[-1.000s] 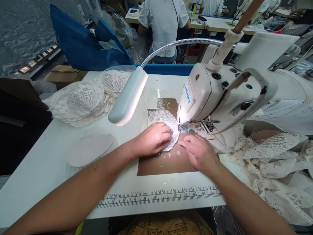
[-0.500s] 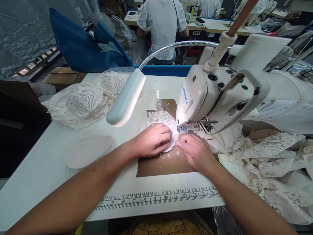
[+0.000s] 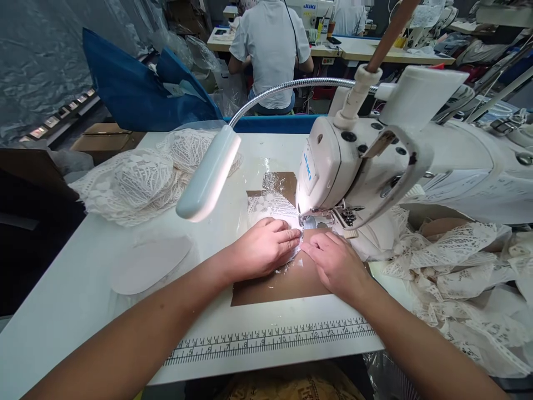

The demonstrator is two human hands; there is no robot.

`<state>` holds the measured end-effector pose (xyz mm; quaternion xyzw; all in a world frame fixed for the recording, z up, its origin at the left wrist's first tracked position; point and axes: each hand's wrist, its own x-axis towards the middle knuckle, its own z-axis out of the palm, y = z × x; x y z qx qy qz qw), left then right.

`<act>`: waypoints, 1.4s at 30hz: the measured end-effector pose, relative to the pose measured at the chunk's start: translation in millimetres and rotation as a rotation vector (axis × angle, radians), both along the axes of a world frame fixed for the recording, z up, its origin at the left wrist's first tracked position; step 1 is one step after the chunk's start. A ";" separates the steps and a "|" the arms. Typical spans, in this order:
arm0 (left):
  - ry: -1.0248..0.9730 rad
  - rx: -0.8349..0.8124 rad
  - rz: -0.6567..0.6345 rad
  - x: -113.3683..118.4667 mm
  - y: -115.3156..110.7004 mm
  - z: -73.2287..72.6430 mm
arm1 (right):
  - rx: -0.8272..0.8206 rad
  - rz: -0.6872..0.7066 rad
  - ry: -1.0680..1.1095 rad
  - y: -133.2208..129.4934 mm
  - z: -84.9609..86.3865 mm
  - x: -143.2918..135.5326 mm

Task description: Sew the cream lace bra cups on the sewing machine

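Note:
A white lace piece [image 3: 271, 206] lies on the brown sheet [image 3: 272, 290] under the head of the sewing machine [image 3: 327, 158]. My left hand [image 3: 264, 248] rests on the lace from the left, palm down, its fingers stretched towards the presser foot and pressing the fabric. Just right of it, my right hand [image 3: 336, 260] is closed, thumb and forefinger pinching the lace edge in front of the needle area. The fingertips of both hands are almost touching. Part of the lace is hidden beneath my left hand.
A lamp [image 3: 208, 175] on a bendable neck hangs left of the machine. Piled lace [image 3: 141, 178] and a pale oval pad [image 3: 150, 265] lie left; more lace pieces [image 3: 470, 283] are heaped right. A printed ruler [image 3: 266, 340] runs along the front edge. A person [image 3: 270, 50] sits beyond.
My left hand has slid slightly right and its fingers have straightened towards the presser foot, covering more of the lace. My right hand keeps its pinch. The whole view has shifted a little.

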<state>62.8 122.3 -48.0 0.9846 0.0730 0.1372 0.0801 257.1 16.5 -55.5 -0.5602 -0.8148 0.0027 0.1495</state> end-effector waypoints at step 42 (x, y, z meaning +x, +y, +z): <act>-0.007 0.067 0.030 -0.2 -2.5 7.0 | 0.077 -0.076 0.118 -0.2 0.1 1.7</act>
